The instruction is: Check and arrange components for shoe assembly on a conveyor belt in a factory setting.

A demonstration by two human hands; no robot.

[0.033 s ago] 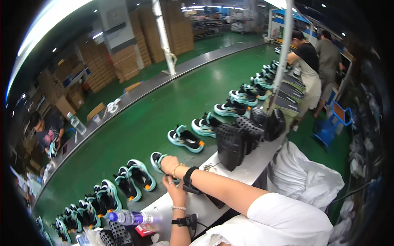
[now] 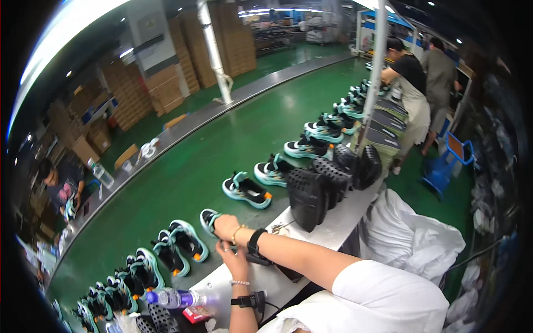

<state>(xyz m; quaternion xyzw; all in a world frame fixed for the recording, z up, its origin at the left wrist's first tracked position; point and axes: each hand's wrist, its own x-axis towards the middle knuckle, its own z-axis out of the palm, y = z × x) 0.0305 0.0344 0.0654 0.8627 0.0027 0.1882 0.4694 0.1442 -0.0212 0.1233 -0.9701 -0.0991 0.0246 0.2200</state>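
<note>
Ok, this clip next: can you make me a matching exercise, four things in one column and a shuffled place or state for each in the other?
1. Right hand
2. Purple-capped bottle
3. White sheeting
4. Tall cardboard stacks

A. Bunched up, right of the white table
B. In the background, beyond the green surface
C. Over a shoe
D. Beside a red packet

Pairs: 1-C, 2-D, 3-A, 4-B

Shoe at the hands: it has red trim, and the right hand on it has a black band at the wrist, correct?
Not quite: the head view shows that the shoe has teal trim, not red. The right hand on it does have a black band.
</note>
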